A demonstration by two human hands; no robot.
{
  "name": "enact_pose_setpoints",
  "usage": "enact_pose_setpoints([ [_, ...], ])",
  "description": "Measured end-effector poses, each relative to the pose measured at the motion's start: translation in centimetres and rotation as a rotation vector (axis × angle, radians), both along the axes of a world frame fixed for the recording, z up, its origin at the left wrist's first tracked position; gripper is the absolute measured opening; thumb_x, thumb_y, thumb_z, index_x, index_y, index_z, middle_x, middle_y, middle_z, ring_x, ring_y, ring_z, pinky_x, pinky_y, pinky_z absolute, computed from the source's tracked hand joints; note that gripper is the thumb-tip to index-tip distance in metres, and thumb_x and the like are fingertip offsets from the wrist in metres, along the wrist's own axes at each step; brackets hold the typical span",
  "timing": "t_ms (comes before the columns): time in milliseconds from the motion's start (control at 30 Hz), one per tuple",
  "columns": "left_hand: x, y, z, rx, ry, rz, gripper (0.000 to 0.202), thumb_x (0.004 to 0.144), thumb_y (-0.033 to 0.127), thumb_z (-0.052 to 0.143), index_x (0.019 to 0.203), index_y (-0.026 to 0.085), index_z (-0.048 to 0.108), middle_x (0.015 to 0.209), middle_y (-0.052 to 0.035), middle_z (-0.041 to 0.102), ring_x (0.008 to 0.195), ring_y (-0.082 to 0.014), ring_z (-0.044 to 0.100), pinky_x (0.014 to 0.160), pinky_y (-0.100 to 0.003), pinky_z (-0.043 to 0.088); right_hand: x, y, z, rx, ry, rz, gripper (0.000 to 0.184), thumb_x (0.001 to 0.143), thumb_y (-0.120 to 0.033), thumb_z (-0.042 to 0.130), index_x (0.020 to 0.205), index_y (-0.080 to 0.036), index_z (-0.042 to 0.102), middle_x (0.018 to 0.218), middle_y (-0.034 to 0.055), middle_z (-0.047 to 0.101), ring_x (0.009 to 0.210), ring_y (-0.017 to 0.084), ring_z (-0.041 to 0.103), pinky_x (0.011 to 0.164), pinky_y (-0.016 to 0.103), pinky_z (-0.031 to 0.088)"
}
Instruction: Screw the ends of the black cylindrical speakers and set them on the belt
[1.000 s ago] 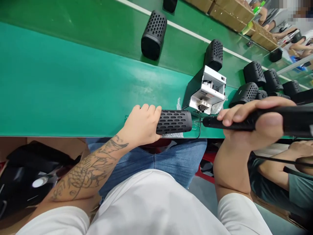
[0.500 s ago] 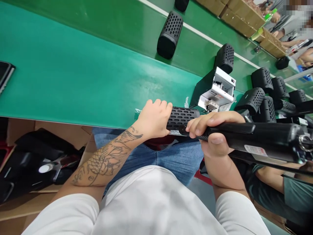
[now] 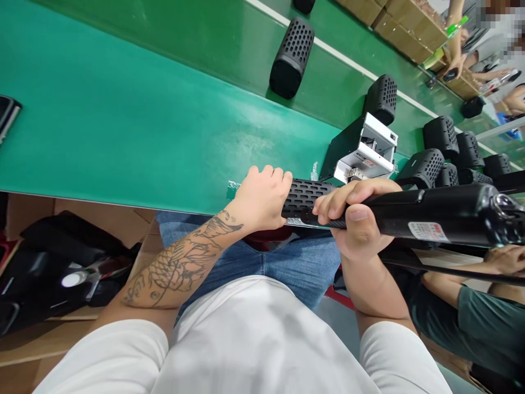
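Note:
Near the front edge of the bench lies a black speaker (image 3: 308, 196) with a slotted grille, on its side. My left hand (image 3: 264, 198) is wrapped over its left end and hides that part. A black electric screwdriver (image 3: 435, 212) with a red-and-white label is gripped in my right hand (image 3: 361, 216), its fingers closed round the front part. The front end of the screwdriver meets the near right side of the speaker. The bit and the exact contact spot are hidden.
A screw feeder (image 3: 363, 150) stands just beyond my right hand. Several more black speakers (image 3: 292, 57) stand on the green conveyor (image 3: 205, 33). A phone-like device (image 3: 8, 117) lies at far left. Co-workers sit at right, one sleeve (image 3: 479, 312) close by.
The rear of the screwdriver has swung up a little in the view, with my right hand tilting along. My left hand keeps its hold on the speaker. A co-worker's arm now reaches down at upper right.

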State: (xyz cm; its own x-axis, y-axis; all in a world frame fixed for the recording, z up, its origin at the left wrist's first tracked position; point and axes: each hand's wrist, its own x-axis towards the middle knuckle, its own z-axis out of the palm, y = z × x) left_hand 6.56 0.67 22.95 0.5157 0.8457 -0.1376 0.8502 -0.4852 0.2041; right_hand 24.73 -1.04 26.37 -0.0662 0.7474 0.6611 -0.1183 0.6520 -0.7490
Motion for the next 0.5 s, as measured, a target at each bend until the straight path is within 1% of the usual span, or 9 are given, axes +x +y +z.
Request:
enact_pose_setpoints([
  [100,0.0,0.0,0.2,-0.01,-0.009,0.01,0.087,0.1,0.056,0.094,0.165,0.003,0.069,0.143,-0.0309,0.082,0.133,-0.0495,0.076,0.099,-0.051,0.047,-0.2,-0.5,-0.2,-0.017,-0.012,-0.049,0.027,0.111,-0.046,0.096,0.1,-0.033,0.076,0.062,-0.0086,0.065,0.04,0.016,0.056,0.045,0.035,0.064],
  [167,0.0,0.0,0.2,-0.018,-0.022,0.018,0.088,0.1,0.056,0.095,0.165,0.003,0.069,0.143,-0.031,0.082,0.134,-0.0495,0.076,0.1,-0.051,0.047,-0.3,-0.6,-0.3,-0.023,-0.034,-0.037,0.029,0.111,-0.048,0.097,0.099,-0.034,0.075,0.062,-0.0086,0.065,0.039,0.016,0.054,0.044,0.035,0.063],
  [300,0.0,0.0,0.1,-0.023,-0.036,0.023,0.09,0.098,0.057,0.096,0.165,0.003,0.07,0.145,-0.0312,0.082,0.135,-0.0499,0.075,0.103,-0.052,0.047,-0.1,-0.3,-0.3,-0.003,-0.045,0.026,0.029,0.11,-0.045,0.098,0.097,-0.033,0.075,0.062,-0.0091,0.064,0.039,0.015,0.053,0.043,0.033,0.062],
  [433,0.1,0.0,-0.1,-0.014,-0.026,0.017,0.087,0.097,0.049,0.095,0.167,0.003,0.069,0.146,-0.0308,0.081,0.135,-0.0493,0.074,0.103,-0.052,0.048,0.3,0.3,-0.5,0.024,-0.074,0.147,0.02,0.11,-0.044,0.098,0.107,-0.032,0.082,0.063,-0.0106,0.064,0.038,0.013,0.054,0.042,0.029,0.057],
  [500,0.1,-0.1,-0.1,-0.009,-0.024,0.012,0.09,0.096,0.046,0.095,0.169,0.003,0.067,0.146,-0.0305,0.081,0.134,-0.0487,0.074,0.103,-0.052,0.048,0.3,0.6,-0.5,0.025,-0.072,0.192,0.019,0.11,-0.044,0.098,0.109,-0.033,0.083,0.062,-0.0119,0.063,0.037,0.012,0.052,0.041,0.028,0.055],
])
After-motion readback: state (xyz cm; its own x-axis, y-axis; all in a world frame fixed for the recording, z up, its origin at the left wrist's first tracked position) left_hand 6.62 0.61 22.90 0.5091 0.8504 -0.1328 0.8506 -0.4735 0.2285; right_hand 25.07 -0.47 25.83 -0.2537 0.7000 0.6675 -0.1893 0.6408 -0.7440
